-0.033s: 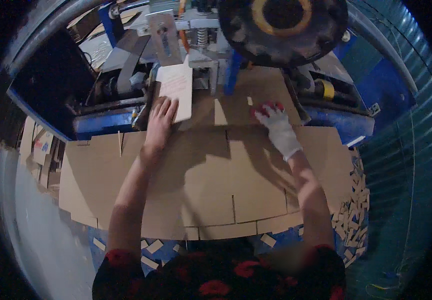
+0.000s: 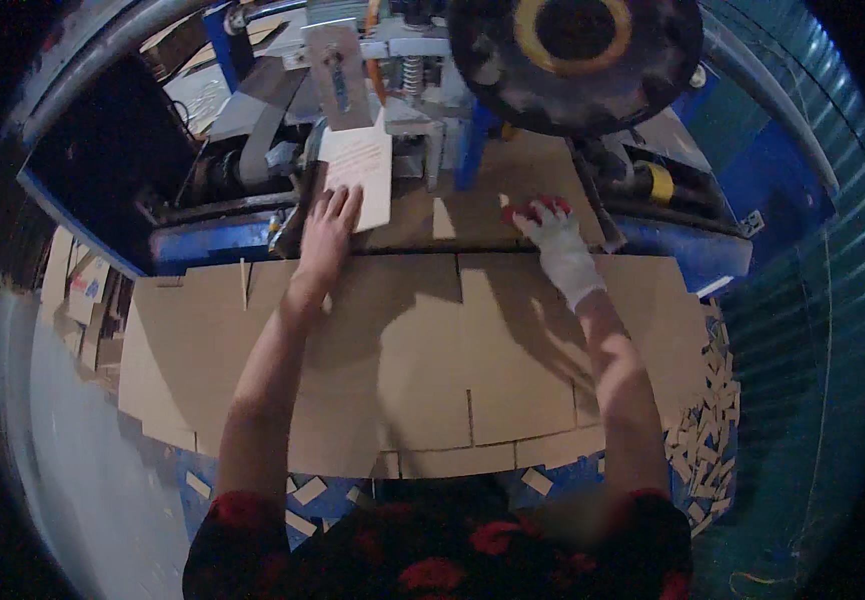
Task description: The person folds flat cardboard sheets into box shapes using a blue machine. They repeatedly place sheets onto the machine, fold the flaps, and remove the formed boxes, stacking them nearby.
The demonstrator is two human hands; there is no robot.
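A large flat cardboard sheet point(image 2: 422, 390) with cut slots lies in front of me, its far edge at the machine. My left hand point(image 2: 326, 235), bare, rests with outstretched fingers on a white card point(image 2: 364, 180) with red print. That card's far end reaches up to an upright slotted metal plate point(image 2: 337, 75) on the machine. My right hand point(image 2: 559, 245) wears a white glove with red fingertips. Its fingers are apart and lie on the brown cardboard point(image 2: 512, 175) under the machine's large dark wheel point(image 2: 577, 65). Neither hand is wrapped round anything.
Blue machine housings point(image 2: 212, 248) flank the work area. A black roller with a yellow band point(image 2: 659, 183) sits at the right. Several small cardboard offcuts point(image 2: 702, 440) are heaped at the right edge. More cardboard pieces point(image 2: 77, 290) lie at the left. A corrugated wall point(image 2: 802, 300) stands at right.
The white card and my left hand have slid slightly forward, toward the metal plate. My right hand has shifted a little forward. The view has moved slightly; the large cardboard sheet looks nearly unchanged.
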